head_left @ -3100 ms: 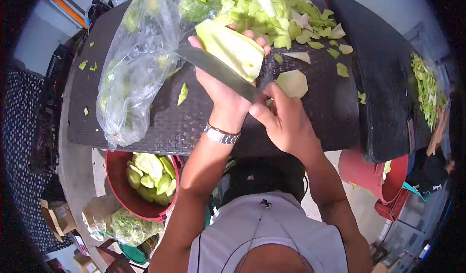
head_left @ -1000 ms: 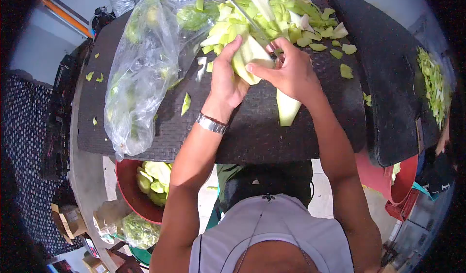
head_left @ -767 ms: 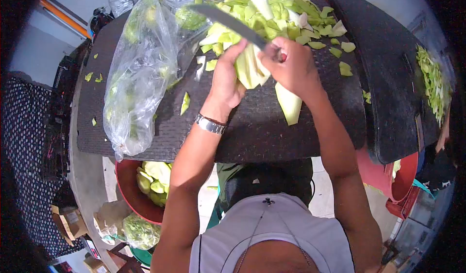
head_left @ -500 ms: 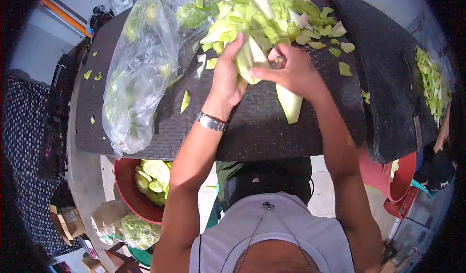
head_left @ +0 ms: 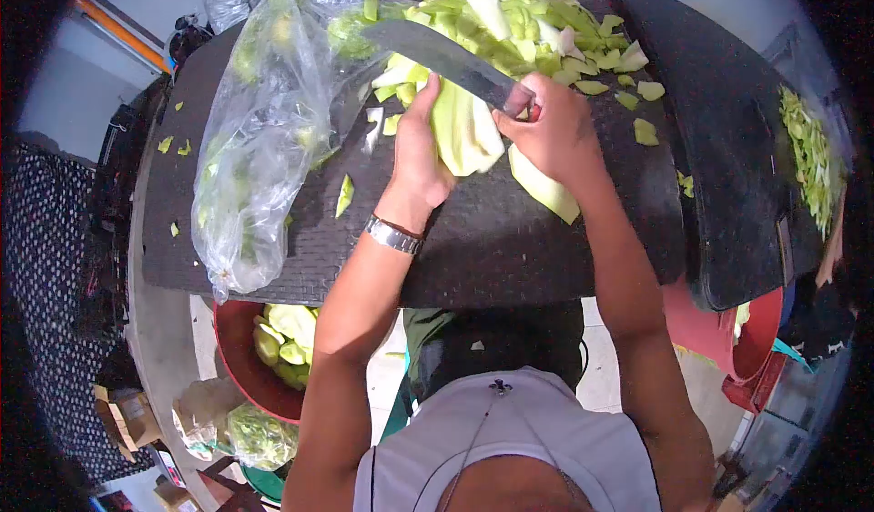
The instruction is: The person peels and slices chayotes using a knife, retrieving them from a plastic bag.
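Over the green piece (head_left: 466, 141) cupped in the left hand (head_left: 419, 157), the knife (head_left: 442, 55) clasped in the right hand (head_left: 559, 130) is now turned broadside, so the slicing seems unfinished.

Pale-green flat vegetable piece (head_left: 464, 134); grey-bladed metal knife (head_left: 446, 60); dark-brown tabletop (head_left: 510, 248), basket-weave pattern; red round bucket (head_left: 237, 355), near left; dark cloth (head_left: 45, 275), left, bears pale speckles.

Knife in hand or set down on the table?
In hand: the right hand grips the knife by its handle, blade showing in front of the chopped pile. Whether it touches the held piece, I can't tell.
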Tool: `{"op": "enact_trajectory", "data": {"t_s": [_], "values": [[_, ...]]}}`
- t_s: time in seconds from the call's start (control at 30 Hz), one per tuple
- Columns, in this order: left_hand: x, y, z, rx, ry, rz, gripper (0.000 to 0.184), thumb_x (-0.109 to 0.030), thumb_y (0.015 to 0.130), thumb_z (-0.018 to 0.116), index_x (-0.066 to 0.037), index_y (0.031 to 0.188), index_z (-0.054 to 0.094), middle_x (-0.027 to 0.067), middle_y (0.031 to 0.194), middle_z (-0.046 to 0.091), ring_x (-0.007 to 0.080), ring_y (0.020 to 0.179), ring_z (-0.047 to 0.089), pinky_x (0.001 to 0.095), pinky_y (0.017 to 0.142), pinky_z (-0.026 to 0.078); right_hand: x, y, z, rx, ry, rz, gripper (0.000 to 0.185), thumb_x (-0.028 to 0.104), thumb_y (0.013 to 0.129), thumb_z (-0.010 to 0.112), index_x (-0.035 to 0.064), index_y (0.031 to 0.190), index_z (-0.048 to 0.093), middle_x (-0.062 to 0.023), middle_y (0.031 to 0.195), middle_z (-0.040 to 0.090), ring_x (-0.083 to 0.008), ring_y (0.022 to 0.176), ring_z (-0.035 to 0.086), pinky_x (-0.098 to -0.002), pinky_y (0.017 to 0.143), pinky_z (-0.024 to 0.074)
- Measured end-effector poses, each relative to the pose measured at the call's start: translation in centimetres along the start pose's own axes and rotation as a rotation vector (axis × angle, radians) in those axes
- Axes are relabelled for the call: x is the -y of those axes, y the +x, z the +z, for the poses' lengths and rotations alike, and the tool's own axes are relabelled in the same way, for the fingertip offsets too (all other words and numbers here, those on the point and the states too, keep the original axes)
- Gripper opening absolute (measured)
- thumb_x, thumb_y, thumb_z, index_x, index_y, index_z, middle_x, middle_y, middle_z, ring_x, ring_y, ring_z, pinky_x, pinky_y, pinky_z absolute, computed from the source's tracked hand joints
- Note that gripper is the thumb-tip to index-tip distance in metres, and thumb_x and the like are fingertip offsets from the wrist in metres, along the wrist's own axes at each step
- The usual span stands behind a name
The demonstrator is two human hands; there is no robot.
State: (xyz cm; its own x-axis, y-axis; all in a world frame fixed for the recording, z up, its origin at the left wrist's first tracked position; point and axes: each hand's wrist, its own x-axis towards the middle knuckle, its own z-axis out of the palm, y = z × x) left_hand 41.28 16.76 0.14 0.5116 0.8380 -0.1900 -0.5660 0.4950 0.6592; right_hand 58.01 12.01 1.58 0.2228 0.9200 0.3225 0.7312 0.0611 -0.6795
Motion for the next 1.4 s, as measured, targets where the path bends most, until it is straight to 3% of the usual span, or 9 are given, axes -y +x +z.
{"op": "enact_trajectory", "data": {"t_s": [0.1,0.4,0.73,0.93,1.0,1.1,1.23,1.27,1.4], "values": [[-0.2,-0.1,0.6,0.009,-0.01,0.027,0.047,-0.046,0.108,0.043,-0.006,0.129,0.057,0.0108,0.115,0.07,0.027,0.101,0.071,0.0425,0.091,0.058,-0.2,0.0,-0.4,0.141,0.257,0.166,0.039,0.034,0.078,0.087,0.0019,0.084,0.066,-0.0106,0.074,0.071,-0.0205,0.066,0.069,-0.0361,0.064,0.0555],[0.7,0.5,0.2,-0.013,-0.008,0.167,0.047,-0.046,0.108,0.044,-0.005,0.129,0.058,0.0102,0.117,0.069,0.0244,0.103,0.069,0.0399,0.093,0.056,0.4,-0.9,1.1,0.272,0.352,-0.007,0.038,0.034,0.086,0.081,-0.0011,0.085,0.066,-0.0052,0.073,0.067,-0.0098,0.064,0.06,-0.0295,0.056,0.0488],[0.7,0.6,0.0,0.074,0.207,0.199,0.046,-0.045,0.108,0.046,-0.003,0.121,0.058,0.0079,0.103,0.067,0.0181,0.094,0.069,0.0338,0.081,0.058,-0.4,-0.6,-0.6,0.588,1.279,0.61,0.028,0.031,0.088,0.068,0.004,0.088,0.061,-0.0035,0.069,0.057,-0.0094,0.043,0.044,-0.0245,0.039,0.0353],[0.1,0.6,-0.1,0.059,0.425,0.189,0.046,-0.046,0.106,0.05,-0.003,0.118,0.059,0.0084,0.095,0.067,0.0189,0.079,0.07,0.0329,0.065,0.058,-2.7,0.5,-3.1,0.723,1.586,0.49,0.028,0.027,0.093,0.058,-0.0003,0.089,0.058,-0.0049,0.073,0.059,-0.007,0.042,0.042,-0.0245,0.038,0.0358],[-0.3,0.8,-0.7,0.028,0.367,0.182,0.05,-0.047,0.105,0.051,-0.001,0.123,0.057,0.0114,0.099,0.068,0.0233,0.081,0.071,0.0366,0.069,0.06,-2.7,0.5,-3.6,0.662,1.715,0.51,0.029,0.028,0.095,0.057,-0.0003,0.091,0.058,-0.0061,0.075,0.06,-0.0064,0.041,0.041,-0.0246,0.037,0.0352],[-1.6,1.3,-1.9,0.046,0.178,0.169,0.055,-0.05,0.104,0.048,0.0,0.126,0.055,0.0162,0.103,0.068,0.0316,0.086,0.071,0.0454,0.077,0.061,-2.6,0.8,-5.1,0.448,1.408,0.531,0.035,0.033,0.097,0.06,-0.0007,0.09,0.058,-0.0067,0.077,0.06,-0.0052,0.041,0.041,-0.0237,0.037,0.0347],[-1.6,1.6,-2.2,0.142,-0.12,0.114,0.057,-0.05,0.104,0.044,0.001,0.128,0.055,0.0211,0.11,0.066,0.0401,0.097,0.068,0.0562,0.09,0.056,-0.5,-0.4,-4.3,0.251,0.43,0.443,0.05,0.045,0.105,0.053,-0.0018,0.119,0.063,-0.0046,0.081,0.062,-0.0074,0.045,0.048,-0.0244,0.041,0.0398],[-1.6,1.6,-2.2,0.146,-0.149,0.113,0.058,-0.05,0.104,0.043,0.001,0.128,0.055,0.0218,0.111,0.066,0.0414,0.099,0.068,0.0578,0.092,0.054,-0.8,-0.6,-3.9,0.306,0.38,0.457,0.052,0.046,0.107,0.05,0.0015,0.131,0.061,-0.0036,0.074,0.061,-0.0089,0.047,0.051,-0.0261,0.042,0.0414],[-1.7,1.7,-2.3,0.166,-0.136,0.11,0.055,-0.048,0.104,0.044,0.0,0.127,0.055,0.0215,0.111,0.067,0.0398,0.098,0.068,0.0565,0.091,0.055,1.3,-2.2,-5.2,0.337,0.309,0.362,0.042,0.035,0.103,0.059,-0.0011,0.125,0.06,-0.0078,0.067,0.063,-0.0138,0.051,0.059,-0.0332,0.046,0.0471]]}}
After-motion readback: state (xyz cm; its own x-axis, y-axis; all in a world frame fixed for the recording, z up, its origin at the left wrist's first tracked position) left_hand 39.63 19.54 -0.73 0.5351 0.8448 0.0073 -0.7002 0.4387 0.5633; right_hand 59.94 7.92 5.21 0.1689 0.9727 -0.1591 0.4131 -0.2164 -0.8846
